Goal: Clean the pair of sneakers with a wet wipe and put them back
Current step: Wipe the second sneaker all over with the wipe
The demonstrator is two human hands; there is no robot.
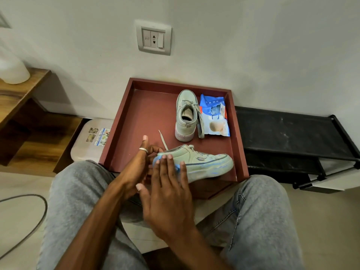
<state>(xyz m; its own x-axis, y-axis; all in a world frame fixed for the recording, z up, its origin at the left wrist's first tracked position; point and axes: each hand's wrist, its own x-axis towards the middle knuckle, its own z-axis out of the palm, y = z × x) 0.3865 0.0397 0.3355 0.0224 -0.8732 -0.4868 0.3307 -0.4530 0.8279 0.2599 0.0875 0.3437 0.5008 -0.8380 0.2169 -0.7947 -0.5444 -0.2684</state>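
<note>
My left hand grips the near sneaker by its heel, steadying it over the tray; my right hand, fingers straight, presses the wipe flat against its side for full contact; the other sneaker stands in the tray.

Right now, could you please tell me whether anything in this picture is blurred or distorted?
Head view: the right hand is slightly motion-blurred; the wide-angle lens bows the tray edges and tilts the wall socket; soft even light, no glare.
</note>
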